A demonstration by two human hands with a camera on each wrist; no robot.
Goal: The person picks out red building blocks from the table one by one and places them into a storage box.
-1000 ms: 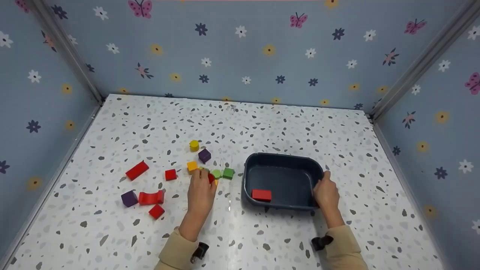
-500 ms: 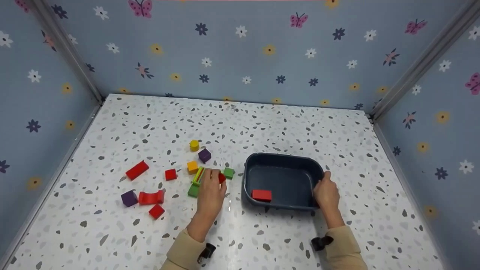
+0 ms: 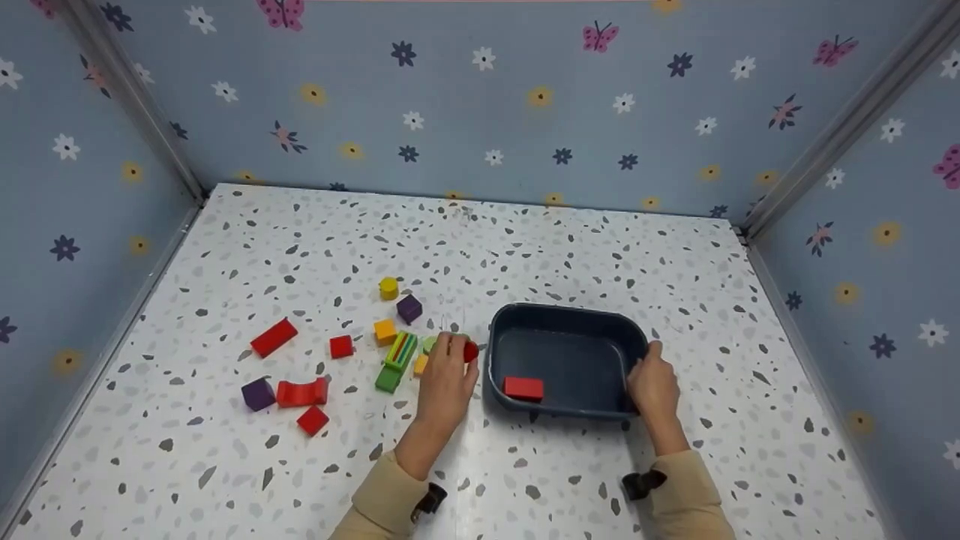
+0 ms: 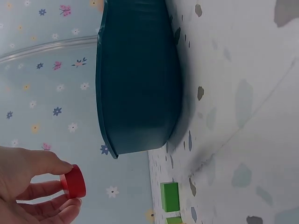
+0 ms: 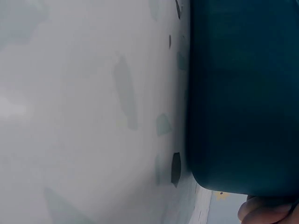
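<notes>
In the head view my left hand (image 3: pixel 446 379) is just left of a dark blue plastic basin (image 3: pixel 574 364). Between thumb and fingers it pinches a short red cylinder block (image 4: pixel 74 182), seen plainly in the left wrist view, raised off the table. My right hand (image 3: pixel 655 386) grips the basin's right rim; only a few of its fingers (image 5: pixel 266 212) show in the right wrist view. One red rectangular block (image 3: pixel 523 389) lies inside the basin at its near left corner. Light green and orange blocks are partly hidden behind my left hand.
Left of the basin lie loose blocks: a yellow cylinder (image 3: pixel 388 288), purple cubes (image 3: pixel 409 308), a striped green block (image 3: pixel 401 349), a red arch (image 3: pixel 302 393) and several more red ones. Flower-patterned walls (image 3: pixel 480 97) enclose the speckled table (image 3: pixel 525 255) at the back and sides.
My left hand has moved right toward the basin with the red cylinder, uncovering the striped green block and a green block. My right hand and the basin have stayed in place.
</notes>
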